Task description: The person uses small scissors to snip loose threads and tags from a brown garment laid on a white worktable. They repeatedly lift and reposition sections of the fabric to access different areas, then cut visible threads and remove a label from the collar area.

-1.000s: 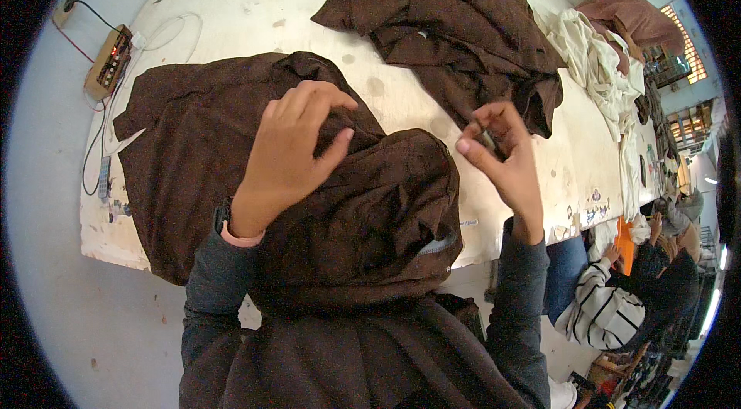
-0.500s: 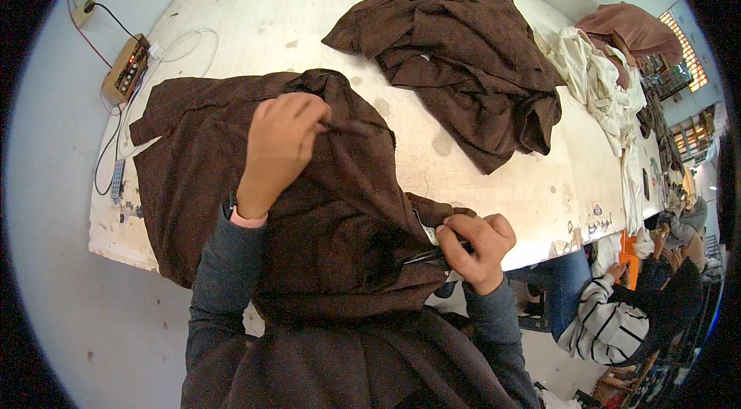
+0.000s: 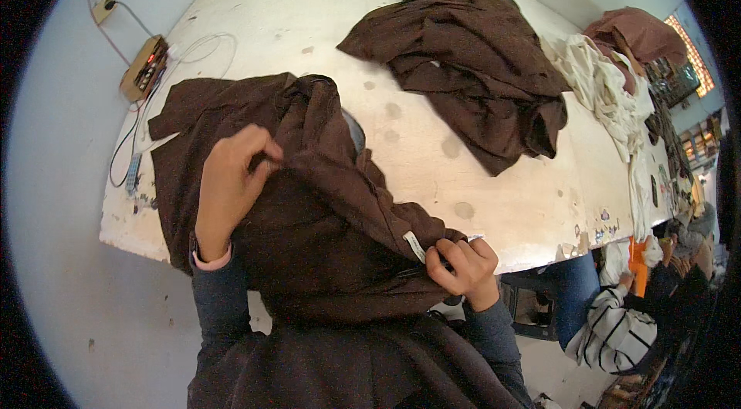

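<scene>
The brown garment [image 3: 301, 255] lay partly on the table [image 3: 509, 208], my right hand [image 3: 463, 267] pinching it beside a white label [image 3: 414, 246], apparently for steadiness, while my left hand [image 3: 230, 187] curled over it, gripping or not I couldn't tell.

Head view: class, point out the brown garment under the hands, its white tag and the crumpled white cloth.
Brown garment [image 3: 309, 224]: head view, middle of its body.
White tag [image 3: 414, 246]: head view, middle of its strip.
White cloth [image 3: 606, 108]: head view, its crumpled folds.
</scene>
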`<act>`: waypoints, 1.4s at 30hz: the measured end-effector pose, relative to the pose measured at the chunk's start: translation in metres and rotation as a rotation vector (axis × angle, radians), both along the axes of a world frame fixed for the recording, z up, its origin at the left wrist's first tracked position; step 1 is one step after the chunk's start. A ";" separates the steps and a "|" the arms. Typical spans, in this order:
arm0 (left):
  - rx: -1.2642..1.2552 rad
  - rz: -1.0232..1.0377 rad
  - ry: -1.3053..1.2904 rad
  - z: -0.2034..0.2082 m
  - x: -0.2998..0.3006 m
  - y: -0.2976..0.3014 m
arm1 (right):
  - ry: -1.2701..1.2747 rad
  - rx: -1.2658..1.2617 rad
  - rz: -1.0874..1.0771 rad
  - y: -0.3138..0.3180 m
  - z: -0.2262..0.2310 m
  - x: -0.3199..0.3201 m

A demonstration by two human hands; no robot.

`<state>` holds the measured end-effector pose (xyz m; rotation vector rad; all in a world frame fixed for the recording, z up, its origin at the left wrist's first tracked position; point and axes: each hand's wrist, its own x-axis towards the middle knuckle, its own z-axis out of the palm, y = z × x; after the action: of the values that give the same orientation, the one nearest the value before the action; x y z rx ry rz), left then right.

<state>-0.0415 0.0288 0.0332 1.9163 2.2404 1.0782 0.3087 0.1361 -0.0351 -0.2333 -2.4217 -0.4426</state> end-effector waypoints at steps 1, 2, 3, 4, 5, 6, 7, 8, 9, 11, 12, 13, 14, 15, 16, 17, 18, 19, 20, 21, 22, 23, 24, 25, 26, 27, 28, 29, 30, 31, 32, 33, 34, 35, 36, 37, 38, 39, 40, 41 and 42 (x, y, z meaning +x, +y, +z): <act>-0.039 -0.011 0.023 -0.004 -0.004 -0.014 | -0.061 -0.054 -0.004 -0.003 -0.004 0.003; -0.088 -0.039 0.022 -0.009 -0.004 -0.026 | -0.058 -0.125 0.004 -0.005 -0.008 0.005; -0.133 -0.063 0.017 -0.014 -0.004 -0.037 | -0.059 -0.192 0.017 -0.007 -0.013 0.007; -0.177 -0.088 0.012 -0.018 -0.004 -0.047 | -0.060 -0.259 0.029 -0.008 -0.015 0.007; -0.315 -0.068 -0.092 -0.021 -0.005 -0.055 | -0.080 -0.297 0.020 -0.009 -0.011 0.008; -0.268 -0.050 -0.082 -0.026 -0.005 -0.062 | -0.083 -0.303 0.020 -0.009 -0.010 0.007; -0.221 -0.033 -0.070 -0.030 -0.003 -0.067 | -0.085 -0.309 0.020 -0.010 -0.009 0.005; -0.175 -0.017 -0.056 -0.031 -0.001 -0.071 | -0.087 -0.316 0.018 -0.010 -0.010 0.004; -0.101 0.040 0.030 -0.029 0.004 -0.071 | -0.098 -0.311 0.028 -0.009 -0.012 0.006; -0.086 0.143 -0.021 -0.019 0.013 -0.069 | -0.111 -0.314 0.030 -0.008 -0.011 0.006; -0.077 0.195 -0.049 -0.016 0.019 -0.067 | -0.119 -0.314 0.030 -0.007 -0.011 0.006; -0.051 0.187 -0.070 -0.014 0.024 -0.064 | -0.119 -0.315 0.029 -0.007 -0.011 0.006; -0.026 0.178 -0.090 -0.012 0.029 -0.061 | -0.119 -0.318 0.026 -0.007 -0.011 0.007; 0.000 0.166 -0.113 -0.012 0.033 -0.058 | -0.122 -0.319 0.021 -0.008 -0.011 0.007; -0.012 0.204 -0.100 -0.015 0.037 -0.054 | -0.124 -0.321 0.016 -0.008 -0.011 0.008; -0.025 0.240 -0.088 -0.018 0.041 -0.049 | -0.127 -0.322 0.009 -0.007 -0.011 0.009; -0.042 0.283 -0.068 -0.021 0.045 -0.046 | -0.124 -0.329 0.010 -0.007 -0.012 0.009; -0.033 0.336 -0.050 -0.026 0.048 -0.042 | -0.127 -0.342 0.013 -0.007 -0.013 0.009; -0.073 0.313 -0.180 -0.034 0.045 -0.040 | -0.130 -0.354 0.015 -0.007 -0.014 0.009; -0.109 0.288 -0.308 -0.042 0.040 -0.036 | -0.131 -0.363 0.017 -0.005 -0.014 0.009; -0.143 0.262 -0.437 -0.048 0.036 -0.033 | -0.123 -0.365 0.020 -0.004 -0.017 0.010; -0.095 0.246 -0.504 -0.051 0.030 -0.035 | -0.115 -0.367 0.023 -0.003 -0.022 0.011; -0.062 0.269 -0.481 -0.054 0.023 -0.036 | -0.105 -0.371 0.024 -0.002 -0.026 0.012; -0.028 0.294 -0.457 -0.057 0.015 -0.038 | -0.101 -0.388 0.014 -0.002 -0.028 0.013; 0.005 0.319 -0.433 -0.058 0.006 -0.042 | -0.098 -0.405 0.005 -0.001 -0.030 0.013; 0.045 0.339 -0.386 -0.058 -0.003 -0.046 | -0.099 -0.417 -0.007 -0.001 -0.030 0.014; 0.068 0.379 -0.390 -0.056 -0.009 -0.052 | -0.108 -0.454 -0.013 0.001 -0.030 0.014; 0.090 0.415 -0.358 -0.052 -0.016 -0.060 | -0.118 -0.491 -0.019 0.002 -0.028 0.016; 0.111 0.459 -0.320 -0.047 -0.023 -0.070 | -0.125 -0.530 -0.016 0.003 -0.027 0.015; 0.077 0.525 -0.325 -0.045 -0.030 -0.079 | -0.137 -0.563 -0.054 0.004 -0.028 0.016; 0.043 0.592 -0.330 -0.042 -0.034 -0.086 | -0.123 -0.589 -0.053 0.006 -0.029 0.015; 0.015 0.648 -0.286 -0.037 -0.034 -0.091 | -0.115 -0.618 -0.054 0.007 -0.030 0.013; 0.003 0.644 -0.291 -0.035 -0.031 -0.093 | -0.107 -0.646 -0.054 0.008 -0.031 0.012; -0.011 0.639 -0.294 -0.033 -0.028 -0.093 | -0.115 -0.678 -0.052 0.009 -0.030 0.012; -0.023 0.638 -0.297 -0.032 -0.024 -0.093 | -0.120 -0.691 -0.044 0.010 -0.030 0.010; -0.056 0.602 -0.259 -0.032 -0.019 -0.089 | -0.125 -0.704 -0.036 0.011 -0.030 0.009; -0.049 0.524 -0.238 -0.033 -0.012 -0.083 | -0.128 -0.717 -0.029 0.012 -0.030 0.008; -0.040 0.441 -0.221 -0.037 -0.003 -0.074 | -0.144 -0.726 -0.030 0.013 -0.029 0.008; -0.030 0.358 -0.209 -0.043 0.005 -0.064 | -0.156 -0.732 -0.028 0.014 -0.030 0.008; 0.002 0.329 -0.193 -0.048 0.016 -0.052 | -0.168 -0.737 -0.026 0.015 -0.030 0.008; 0.029 0.304 -0.168 -0.048 0.028 -0.040 | -0.173 -0.749 -0.019 0.016 -0.030 0.008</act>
<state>-0.0130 -0.0109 -0.0146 1.4597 2.4814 1.2565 0.3162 0.1520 -0.0646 -0.5529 -2.6562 0.4791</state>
